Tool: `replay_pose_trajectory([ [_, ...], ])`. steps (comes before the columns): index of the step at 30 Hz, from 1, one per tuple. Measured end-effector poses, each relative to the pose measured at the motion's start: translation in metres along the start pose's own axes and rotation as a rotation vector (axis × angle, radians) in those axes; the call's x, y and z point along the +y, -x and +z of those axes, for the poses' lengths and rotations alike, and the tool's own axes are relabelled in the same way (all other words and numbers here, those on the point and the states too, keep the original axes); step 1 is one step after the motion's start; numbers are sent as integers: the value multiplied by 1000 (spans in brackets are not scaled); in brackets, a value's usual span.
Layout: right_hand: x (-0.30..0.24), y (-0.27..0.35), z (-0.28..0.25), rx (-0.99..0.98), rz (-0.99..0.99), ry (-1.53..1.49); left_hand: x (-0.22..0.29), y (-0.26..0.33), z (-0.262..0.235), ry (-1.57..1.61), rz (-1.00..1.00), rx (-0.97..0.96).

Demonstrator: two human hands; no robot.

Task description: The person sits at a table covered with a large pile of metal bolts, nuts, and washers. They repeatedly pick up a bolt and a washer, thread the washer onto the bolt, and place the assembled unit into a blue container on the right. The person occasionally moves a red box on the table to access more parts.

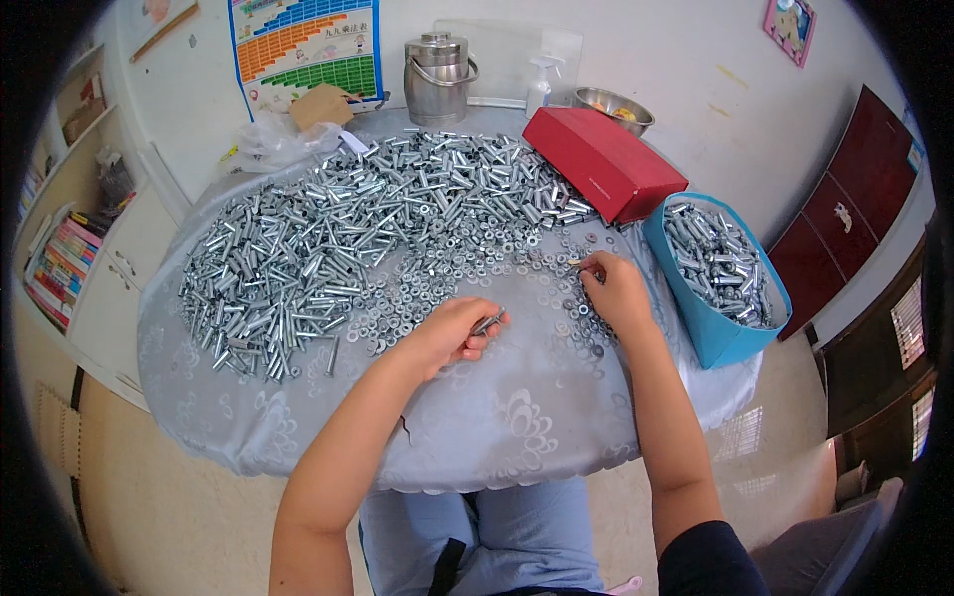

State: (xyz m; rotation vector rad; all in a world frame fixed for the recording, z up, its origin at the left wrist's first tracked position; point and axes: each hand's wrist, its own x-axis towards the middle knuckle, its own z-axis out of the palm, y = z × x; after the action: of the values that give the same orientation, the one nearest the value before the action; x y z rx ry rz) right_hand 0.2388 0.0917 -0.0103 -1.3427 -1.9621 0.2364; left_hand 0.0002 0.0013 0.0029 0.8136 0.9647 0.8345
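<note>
My left hand (452, 336) is closed around a short metal bolt (487, 324), whose end shows past the fingertips, above the near middle of the table. My right hand (618, 294) is farther right, its thumb and forefinger pinched together over a patch of small washers and nuts (579, 316); whatever lies between those fingertips is too small to make out. A large heap of silvery bolts and metal sleeves (288, 253) spreads across the left and back of the table. Along its near edge lie many loose washers and nuts (422, 288).
A blue fabric bin (720, 338) full of assembled bolts stands right of my right hand. Behind it rests a red box (606, 159). A steel pot (437, 84), spray bottle (540, 87), metal bowl (626, 107) and plastic bag (278, 144) line the back of the cloth-covered table (477, 437).
</note>
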Motion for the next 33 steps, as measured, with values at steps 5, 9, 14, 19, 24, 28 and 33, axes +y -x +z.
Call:
replay_pose_trajectory([
  [5, 0, 3, 0, 22, -110, 86, -2, -1, -1, -18, 6, -24],
  [9, -2, 5, 0, 16, -96, 118, -3, -3, -3, -10, 6, -40],
  [14, 1, 3, 3, 10, -50, 145, 0, -1, 0, -5, 1, -10],
  [19, 6, 3, 7, 12, -54, 173, -1, -2, 0, -9, 4, -29],
  [24, 7, 4, 9, 5, -84, 181, -1, -2, -1, -19, 1, -24],
  [28, 9, 5, 9, 17, -100, 176, -1, -2, 0, -17, 0, -16],
  [33, 10, 4, 9, -9, -59, 170, -1, -1, 1, -35, 3, -11],
])
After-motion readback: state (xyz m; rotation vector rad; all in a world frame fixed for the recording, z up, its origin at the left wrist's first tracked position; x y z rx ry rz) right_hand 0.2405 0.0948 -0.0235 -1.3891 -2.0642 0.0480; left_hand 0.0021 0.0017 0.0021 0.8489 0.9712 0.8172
